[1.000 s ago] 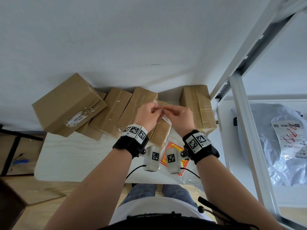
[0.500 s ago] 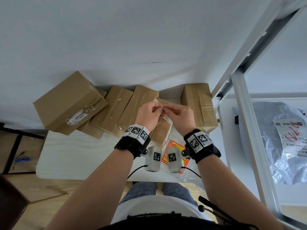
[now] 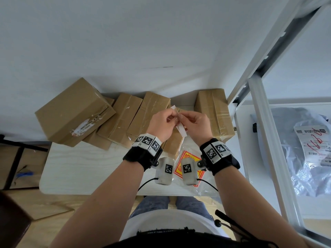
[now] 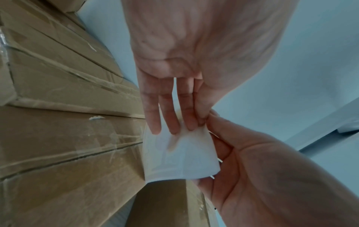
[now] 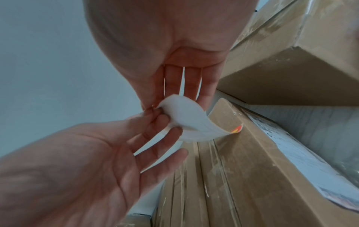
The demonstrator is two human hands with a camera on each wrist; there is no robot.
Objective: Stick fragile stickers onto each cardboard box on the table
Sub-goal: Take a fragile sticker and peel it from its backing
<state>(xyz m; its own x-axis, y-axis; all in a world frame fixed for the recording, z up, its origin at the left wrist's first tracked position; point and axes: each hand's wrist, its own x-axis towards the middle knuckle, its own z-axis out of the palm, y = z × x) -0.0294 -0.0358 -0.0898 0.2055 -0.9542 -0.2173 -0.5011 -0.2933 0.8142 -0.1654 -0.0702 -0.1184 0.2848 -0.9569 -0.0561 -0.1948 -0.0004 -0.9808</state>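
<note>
The table (image 3: 77, 169) carries a row of taped cardboard boxes (image 3: 120, 119) against the wall, with one more box (image 3: 215, 111) standing apart on the right; these look rigid and steady enough to take a firm press on their flat tops, though the glossy tape may hold an adhesive less well than bare card. In front of them lies a clear bag (image 3: 189, 169) of red and yellow stickers, partly hidden by the wrist cameras. Above the boxes both hands meet: the left hand (image 3: 162, 125) and the right hand (image 3: 196, 125) each pinch the same corner of one sticker (image 4: 179, 155), finger and thumb closed on it, the other fingers loosely spread behind the sheet. The sticker shows its white backing, and in the right wrist view it curls, with a red and yellow edge peeping at the low corner (image 5: 237, 128). It seems very light, thin and limp, so it will likely flop and cling to itself once bared. The corner is the right place to hold it, and the peel probably wants a nail between the layers; whether they have parted yet I cannot tell.
</note>
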